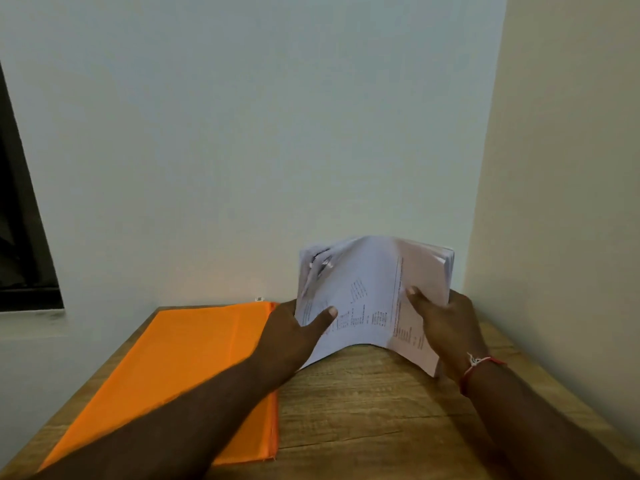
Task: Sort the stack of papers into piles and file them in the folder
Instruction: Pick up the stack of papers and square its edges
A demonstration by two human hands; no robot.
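Head view: thumbs lie on the printed top sheet as the left hand (294,327) and right hand (446,323) grip the stack of papers (363,289) by its side edges, bowed upward at the wooden table's (363,410) 1 o'clock. An orange folder (180,358) lies flat at the stack's 8 o'clock, under the left forearm.

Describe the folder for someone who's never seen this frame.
Start at the wooden table against the pale wall. The folder lies flat on its left side, partly hidden by the left forearm. It is bright orange; the papers to its right are white, printed and lifted.
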